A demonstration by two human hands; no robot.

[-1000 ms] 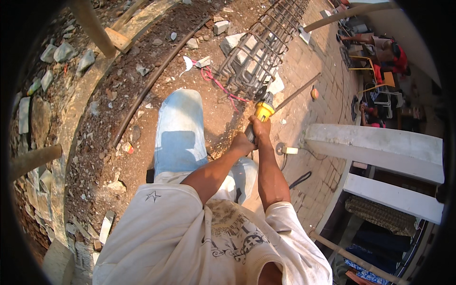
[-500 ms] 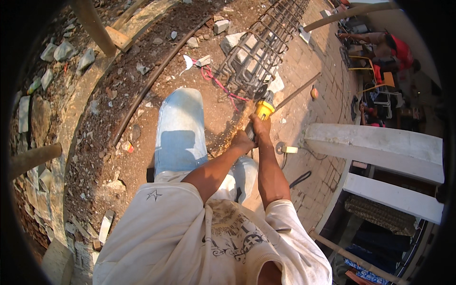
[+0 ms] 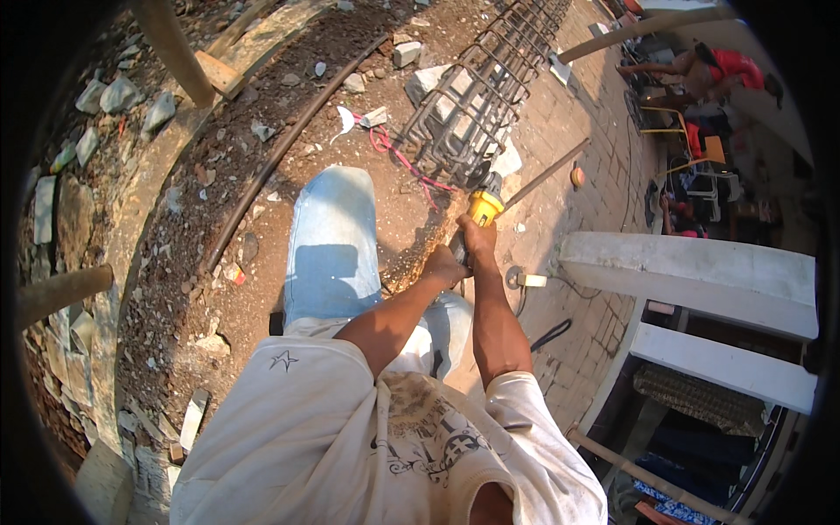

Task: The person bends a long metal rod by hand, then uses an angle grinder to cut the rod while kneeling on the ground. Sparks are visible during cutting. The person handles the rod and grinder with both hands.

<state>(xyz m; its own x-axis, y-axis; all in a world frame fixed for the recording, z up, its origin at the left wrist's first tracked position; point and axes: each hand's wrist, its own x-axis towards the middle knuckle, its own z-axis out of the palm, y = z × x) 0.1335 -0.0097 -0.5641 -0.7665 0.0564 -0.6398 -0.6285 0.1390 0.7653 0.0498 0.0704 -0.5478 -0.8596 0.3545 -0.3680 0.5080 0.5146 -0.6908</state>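
Gripping the yellow-and-dark angle grinder (image 3: 485,209) with left hand (image 3: 447,264) and right hand (image 3: 478,238) curled around its body, at the near end of the rusty steel rebar cage (image 3: 475,123). Spraying orange sparks (image 3: 418,261) over brown rubble-strewn soil (image 3: 249,317), beside tan block paving (image 3: 604,149).

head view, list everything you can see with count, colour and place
Rebar cage: one, dark brown, top centre
Angle grinder: one, yellow and dark, at the cage's near end
Sparks: many, orange, left of the grinder
Cord: one, pink, left of the cage
Long bar: one, brown, upper left
Short bar: one, brown, right of the grinder
Rubble: many, pale grey, mostly left
Pillars: two, white, right
Other people: at least one, red top, upper right
Jeans: one pair, pale blue, centre
Shirt: one, off-white, bottom
Left hand: one, bare, on the grinder
Right hand: one, bare, on the grinder
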